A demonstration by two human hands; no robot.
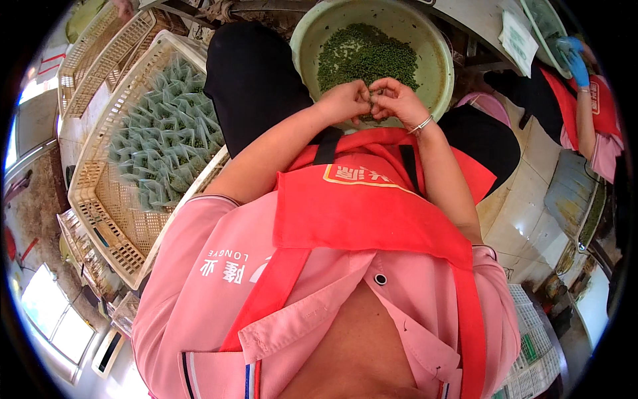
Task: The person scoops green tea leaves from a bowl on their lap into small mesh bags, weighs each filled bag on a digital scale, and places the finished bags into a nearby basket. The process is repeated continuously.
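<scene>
A wide pale green basin [438, 86] stands between my knees. Heaped in it are small round green berries [375, 58] that look like green peppercorns. Over the basin's near side, my left hand [347, 101] and my right hand [397, 101] meet, with fingertips bent and pressed together. Whatever they pinch is too small or too hidden to make out. A bracelet [421, 124] circles my right wrist.
To my left, a cream plastic crate [109, 229] holds many clear bags [166, 136] with green contents. More crates [100, 50] stand beyond it. On the right, a co-worker's blue-gloved hand [577, 63] touches a green basin [541, 23]. A pink basin [488, 103] sits by my right knee.
</scene>
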